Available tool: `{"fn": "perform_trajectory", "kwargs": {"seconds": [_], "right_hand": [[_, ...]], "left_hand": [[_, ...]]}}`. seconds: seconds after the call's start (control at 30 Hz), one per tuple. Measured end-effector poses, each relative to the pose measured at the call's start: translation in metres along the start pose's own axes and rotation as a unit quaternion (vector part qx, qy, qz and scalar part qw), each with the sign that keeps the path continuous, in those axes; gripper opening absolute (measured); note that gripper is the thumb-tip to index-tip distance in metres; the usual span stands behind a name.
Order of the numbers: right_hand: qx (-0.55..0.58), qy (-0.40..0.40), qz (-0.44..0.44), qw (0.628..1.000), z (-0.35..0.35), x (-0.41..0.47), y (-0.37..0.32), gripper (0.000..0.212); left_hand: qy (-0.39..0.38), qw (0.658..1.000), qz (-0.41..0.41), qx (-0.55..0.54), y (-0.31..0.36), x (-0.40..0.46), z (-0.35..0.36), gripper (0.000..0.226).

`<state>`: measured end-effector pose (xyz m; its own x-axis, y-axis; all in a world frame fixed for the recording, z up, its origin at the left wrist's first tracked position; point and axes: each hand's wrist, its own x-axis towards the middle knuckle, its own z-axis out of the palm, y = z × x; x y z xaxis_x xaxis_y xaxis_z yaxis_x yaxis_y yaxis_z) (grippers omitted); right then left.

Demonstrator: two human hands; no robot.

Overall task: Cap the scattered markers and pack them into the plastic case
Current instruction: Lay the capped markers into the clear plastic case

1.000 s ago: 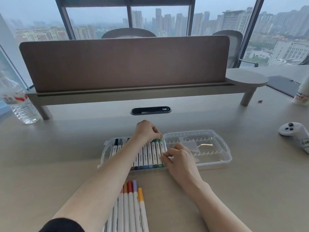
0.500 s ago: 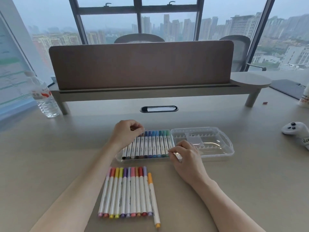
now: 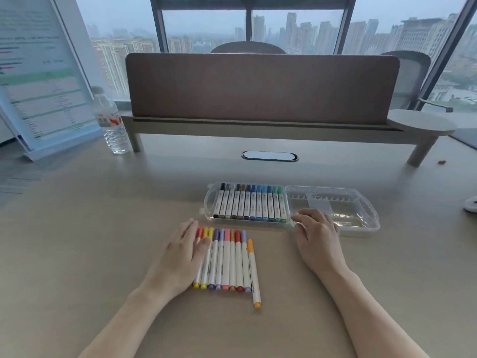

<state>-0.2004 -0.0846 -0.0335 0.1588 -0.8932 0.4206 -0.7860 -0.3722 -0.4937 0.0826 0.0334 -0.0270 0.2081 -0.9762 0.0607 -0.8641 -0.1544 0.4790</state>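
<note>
A clear plastic case lies open on the desk, its left half filled with a row of capped markers from black through blue to green; its right half holds none. Nearer to me lies a row of several capped markers in warm and purple colours, with one orange marker slightly apart on the right. My left hand lies flat with straight fingers over the left end of this loose row. My right hand rests at the case's front edge, fingers lightly bent, touching the rim.
A water bottle and a tilted screen stand at the far left. A desk divider on a raised shelf spans the back, with a cable port in front of it. A white object peeks in at the right edge.
My left hand left the markers in the case and came down onto the loose row nearer me. The right hand stayed by the case's front edge. The view shifted left.
</note>
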Motion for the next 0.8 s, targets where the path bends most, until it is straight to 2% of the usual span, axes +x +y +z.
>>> {"fn": "perform_trajectory", "kwargs": {"seconds": [0.07,0.2,0.3,0.4,0.47,0.53,0.6,0.67,0.8], "right_hand": [[-0.042,-0.038,0.012,0.998,-0.002,-0.002,0.005,0.031],[-0.068,-0.084,-0.031,0.994,-0.004,-0.003,-0.001,0.037],[-0.082,-0.12,-0.039,0.989,-0.004,-0.003,-0.006,0.042],[-0.051,-0.155,-0.052,0.985,-0.003,-0.001,-0.009,0.044],[0.011,-0.167,-0.061,0.984,-0.003,0.001,-0.016,0.043],[0.073,-0.138,-0.041,0.987,-0.003,0.002,-0.02,0.04],[0.081,-0.07,-0.016,0.994,-0.004,0.001,-0.015,0.036],[0.031,-0.023,0.008,0.999,-0.004,0.001,-0.004,0.03],[-0.053,-0.018,0.068,0.996,-0.012,0.004,0.016,0.027]], "left_hand": [[-0.012,1.0,0.016,-0.023,-0.005,0.003,-0.002,0.068],[-0.046,0.993,0.051,-0.1,-0.002,0.018,-0.013,0.065],[-0.064,0.994,0.057,-0.073,-0.001,0.021,-0.01,0.066],[-0.051,0.994,0.052,-0.079,-0.001,0.012,-0.007,0.071],[-0.039,0.994,0.07,-0.08,-0.002,0.0,-0.008,0.073],[-0.047,0.994,0.099,-0.03,-0.004,-0.014,-0.007,0.077],[-0.06,0.99,0.122,0.04,-0.007,-0.022,-0.004,0.085],[-0.066,0.982,0.141,0.105,-0.008,-0.027,-0.002,0.091],[-0.068,0.972,0.161,0.156,0.003,-0.031,0.003,0.085]]}}
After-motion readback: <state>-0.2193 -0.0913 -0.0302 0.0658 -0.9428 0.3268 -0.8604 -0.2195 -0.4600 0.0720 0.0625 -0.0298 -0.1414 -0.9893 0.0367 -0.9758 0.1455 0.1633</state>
